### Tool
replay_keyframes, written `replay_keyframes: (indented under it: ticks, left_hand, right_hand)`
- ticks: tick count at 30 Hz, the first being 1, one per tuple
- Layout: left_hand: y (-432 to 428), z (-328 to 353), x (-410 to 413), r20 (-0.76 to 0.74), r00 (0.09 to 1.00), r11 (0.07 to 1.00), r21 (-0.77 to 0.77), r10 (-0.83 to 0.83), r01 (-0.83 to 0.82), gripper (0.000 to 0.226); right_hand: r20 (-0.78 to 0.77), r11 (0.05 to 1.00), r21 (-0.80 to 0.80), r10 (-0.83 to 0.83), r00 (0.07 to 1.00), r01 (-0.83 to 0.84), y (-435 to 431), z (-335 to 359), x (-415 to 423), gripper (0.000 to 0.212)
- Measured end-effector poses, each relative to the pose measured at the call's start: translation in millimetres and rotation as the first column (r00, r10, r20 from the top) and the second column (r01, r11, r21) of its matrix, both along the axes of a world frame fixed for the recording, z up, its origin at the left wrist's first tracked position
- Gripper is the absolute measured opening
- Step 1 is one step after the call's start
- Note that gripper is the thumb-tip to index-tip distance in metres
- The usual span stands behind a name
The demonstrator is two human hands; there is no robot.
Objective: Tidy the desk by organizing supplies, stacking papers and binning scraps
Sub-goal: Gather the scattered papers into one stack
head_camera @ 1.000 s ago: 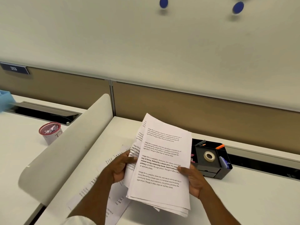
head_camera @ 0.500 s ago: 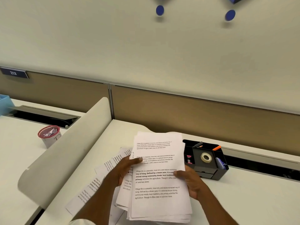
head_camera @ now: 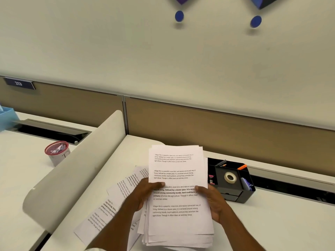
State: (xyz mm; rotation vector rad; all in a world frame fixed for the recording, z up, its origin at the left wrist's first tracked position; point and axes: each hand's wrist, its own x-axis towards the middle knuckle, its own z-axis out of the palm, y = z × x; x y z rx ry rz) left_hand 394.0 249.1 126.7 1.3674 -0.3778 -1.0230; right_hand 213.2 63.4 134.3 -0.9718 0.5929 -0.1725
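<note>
**A:** And the stack of papers (head_camera: 174, 165) has swung round! A second ago it leaned off to the right with its corners splayed. Now it stands straight.

**B:** Tighter, too. The pages that fanned out at the upper left have slid in behind the front sheet, leaving only slivers along the right edge.

**A:** The left hand (head_camera: 145, 194) has shifted its hold, and the thumb now reaches further in across the print.

**B:** The right hand (head_camera: 212, 203) has turned with the stack.

**A:** Look at the desk (head_camera: 272, 223): the loose sheets (head_camera: 116, 200) by the left forearm were barely peeking out before.

**B:** Now several show, spread in a fan.
</note>
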Motion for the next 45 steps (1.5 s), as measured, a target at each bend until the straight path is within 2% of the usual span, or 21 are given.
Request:
replay_keyframes:
  ticks: [9, 13, 16, 22, 26, 31, 33, 40, 42, 45]
  left_hand:
    - [1.8, -8.1, -0.4, -0.039, 0.999, 0.999, -0.033, 0.030, -0.032, 0.038]
    - [-0.8, -5.7, 4.8, -0.012, 0.999, 0.994, -0.093, 0.052, -0.053, 0.050]
    - [-9.6, 5.8, 7.3, 0.022, 0.991, 0.976, -0.173, 0.135, -0.129, 0.054]
    - [-21.3, 24.2, 0.0, 0.105, 0.953, 0.933, -0.259, 0.286, -0.251, 0.050]
    - [-13.8, 4.1, -20.9, 0.171, 0.946, 0.950, -0.199, 0.275, -0.240, 0.044]
    - [-18.2, -0.6, -31.9, 0.304, 0.891, 0.941, -0.080, 0.337, -0.329, 0.024]
    - [-19.3, 2.3, -32.3, 0.328, 0.881, 0.938, -0.048, 0.340, -0.344, 0.022]
    - [-31.6, 32.2, -5.1, 0.491, 0.846, 0.964, 0.046, 0.205, -0.260, 0.019]
    - [-34.2, 40.7, 11.0, 0.521, 0.834, 0.962, 0.080, 0.184, -0.262, 0.024]
    - [-31.5, 42.2, 36.0, 0.526, 0.835, 0.942, 0.170, 0.161, -0.289, 0.039]
  right_hand:
    - [-0.100, 0.993, -0.055, 0.103, 0.990, -0.109, 0.6, -4.1, 0.1, 0.040]
    - [-0.064, 0.968, -0.251, -0.014, 0.998, -0.002, 1.5, -2.3, 6.7, 0.036]
    - [-0.018, 0.916, -0.388, -0.117, 0.993, 0.101, -0.5, 6.2, 16.7, 0.032]
    - [0.144, 0.876, -0.429, -0.175, 0.974, 0.221, 0.2, 16.1, 19.4, 0.025]
    - [0.058, 0.873, -0.459, -0.158, 0.986, 0.167, 7.3, -3.1, 8.9, 0.030]
    - [0.004, 0.825, -0.534, -0.215, 0.977, 0.183, 11.0, -4.9, 6.4, 0.033]
    - [-0.018, 0.816, -0.554, -0.212, 0.977, 0.167, 12.1, -4.3, 6.8, 0.025]
    - [-0.008, 0.743, -0.640, -0.261, 0.965, 0.196, 8.0, 9.7, 19.8, 0.025]
    - [-0.001, 0.773, -0.602, -0.250, 0.968, 0.199, 5.9, 13.9, 23.5, 0.028]
    - [0.020, 0.887, -0.422, -0.201, 0.979, 0.191, 0.8, 13.1, 23.7, 0.031]
